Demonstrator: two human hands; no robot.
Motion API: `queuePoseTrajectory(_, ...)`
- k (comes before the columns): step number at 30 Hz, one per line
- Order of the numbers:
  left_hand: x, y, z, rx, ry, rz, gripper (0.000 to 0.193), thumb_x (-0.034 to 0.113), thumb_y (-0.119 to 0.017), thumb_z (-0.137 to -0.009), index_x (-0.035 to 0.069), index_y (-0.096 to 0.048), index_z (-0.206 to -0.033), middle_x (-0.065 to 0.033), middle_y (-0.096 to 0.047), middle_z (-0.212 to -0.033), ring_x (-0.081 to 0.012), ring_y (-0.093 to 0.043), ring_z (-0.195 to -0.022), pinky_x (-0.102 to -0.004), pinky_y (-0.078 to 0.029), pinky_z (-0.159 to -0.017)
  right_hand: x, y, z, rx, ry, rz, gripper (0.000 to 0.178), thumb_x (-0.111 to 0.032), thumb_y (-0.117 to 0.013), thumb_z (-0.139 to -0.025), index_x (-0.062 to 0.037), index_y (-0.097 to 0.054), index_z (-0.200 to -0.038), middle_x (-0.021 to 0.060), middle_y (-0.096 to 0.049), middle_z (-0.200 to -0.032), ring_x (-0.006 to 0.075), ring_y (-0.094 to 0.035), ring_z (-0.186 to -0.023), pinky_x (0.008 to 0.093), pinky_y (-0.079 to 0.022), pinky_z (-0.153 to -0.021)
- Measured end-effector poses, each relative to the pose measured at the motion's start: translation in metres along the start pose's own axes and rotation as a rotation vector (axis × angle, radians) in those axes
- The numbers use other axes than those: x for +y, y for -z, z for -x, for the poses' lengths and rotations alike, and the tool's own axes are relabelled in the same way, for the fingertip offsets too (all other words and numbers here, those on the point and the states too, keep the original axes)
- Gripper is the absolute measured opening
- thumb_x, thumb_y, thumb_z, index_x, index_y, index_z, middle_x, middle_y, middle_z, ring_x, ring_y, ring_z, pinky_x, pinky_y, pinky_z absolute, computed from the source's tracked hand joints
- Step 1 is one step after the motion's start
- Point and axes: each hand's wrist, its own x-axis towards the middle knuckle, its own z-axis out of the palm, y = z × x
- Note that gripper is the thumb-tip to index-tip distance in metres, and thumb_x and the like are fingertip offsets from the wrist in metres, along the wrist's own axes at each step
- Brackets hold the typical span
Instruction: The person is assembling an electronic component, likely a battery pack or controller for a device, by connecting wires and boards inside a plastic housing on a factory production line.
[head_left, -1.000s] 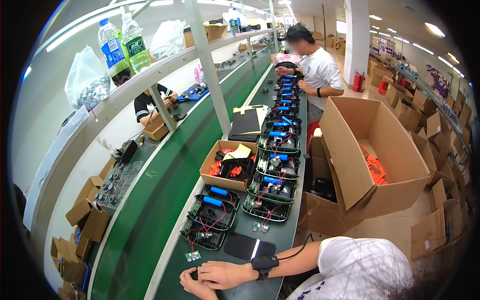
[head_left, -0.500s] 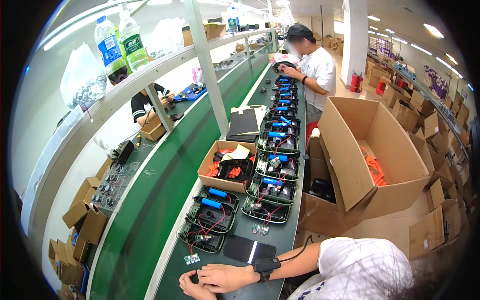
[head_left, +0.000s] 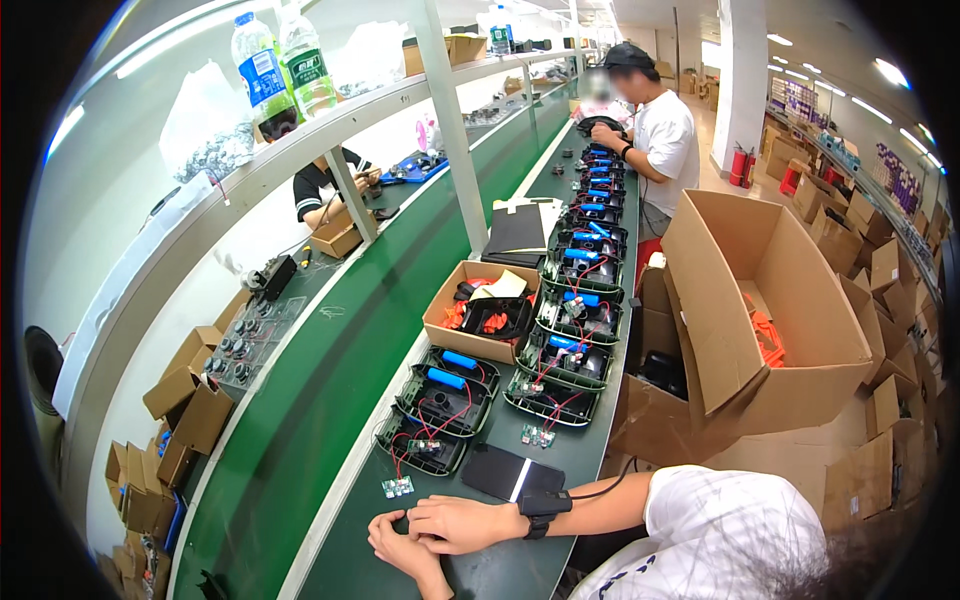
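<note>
Both loosely curled, right hand (head_left: 450, 524) atop left hand (head_left: 396, 544), anything between them impossible to tell.

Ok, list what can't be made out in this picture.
Head view, hidden: whether the left hand holds anything; the right hand partly covers it.
Head view, cut off: the dark piece at lower left, by the bottom edge.
Head view, too small: the parts on the nearest circuit board.
Head view, blurred: what fills the upper-left plastic bag.
</note>
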Motion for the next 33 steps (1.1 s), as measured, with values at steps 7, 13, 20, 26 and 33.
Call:
queuePoseTrajectory(7, 0.001, -0.001, 0.002, 0.002, -0.011, -0.023, 0.021, 0.021, -0.075, -0.076, 0.009, -0.067, -0.091, -0.0047, -0.064, -0.107, -0.0325, -0.058, -0.109, -0.0461, -0.040, -0.093, -0.006, 0.007, -0.002, -0.033, -0.027, 0.041, 0.015, -0.011, -0.068, -0.088, -0.0064, -0.064, -0.102, 0.0085, -0.061, -0.101, 0.0281, -0.058, -0.098, 0.0412, -0.048, -0.087)
queuePoseTrajectory(13, -0.019, -0.012, 0.000, 0.055, -0.066, 0.062, 0.019, 0.026, -0.074, -0.081, 0.012, -0.068, -0.092, -0.0038, -0.064, -0.106, -0.0312, -0.059, -0.107, -0.0485, -0.044, -0.088, -0.044, 0.003, -0.027, 0.043, 0.038, 0.061, 0.013, -0.019, -0.064, -0.091, -0.0065, -0.063, -0.095, 0.0108, -0.059, -0.107, 0.0301, -0.058, -0.103, 0.0409, -0.047, -0.090)
queuePoseTrajectory(20, -0.021, -0.016, 0.000, 0.103, -0.111, 0.072, 0.020, 0.028, -0.074, -0.083, 0.012, -0.069, -0.094, -0.0044, -0.066, -0.105, -0.0314, -0.061, -0.104, -0.0493, -0.046, -0.086, -0.032, -0.041, -0.053, 0.041, -0.044, 0.182, 0.015, -0.021, -0.068, -0.088, -0.0076, -0.062, -0.089, 0.0080, -0.060, -0.100, 0.0279, -0.059, -0.099, 0.0413, -0.048, -0.087)
queuePoseTrajectory(26, -0.022, -0.020, 0.008, 0.146, -0.113, 0.075, 0.021, 0.030, -0.073, -0.084, 0.013, -0.070, -0.096, -0.0049, -0.068, -0.105, -0.0316, -0.063, -0.102, -0.0499, -0.048, -0.083, -0.031, -0.027, -0.036, 0.189, -0.019, 0.108, 0.010, -0.020, -0.067, -0.090, -0.0091, -0.067, -0.091, 0.0057, -0.067, -0.103, 0.0291, -0.061, -0.087, 0.0408, -0.050, -0.082)
queuePoseTrajectory(33, -0.038, -0.032, 0.002, 0.243, -0.167, 0.093, 0.022, 0.032, -0.073, -0.086, 0.014, -0.071, -0.099, -0.0055, -0.070, -0.104, -0.0318, -0.065, -0.099, -0.0507, -0.051, -0.081, -0.034, -0.028, -0.043, 0.109, -0.005, 0.171, 0.012, -0.016, -0.070, -0.081, -0.0063, -0.067, -0.086, 0.0118, -0.070, -0.101, 0.0333, -0.067, -0.093, 0.0450, -0.052, -0.083)
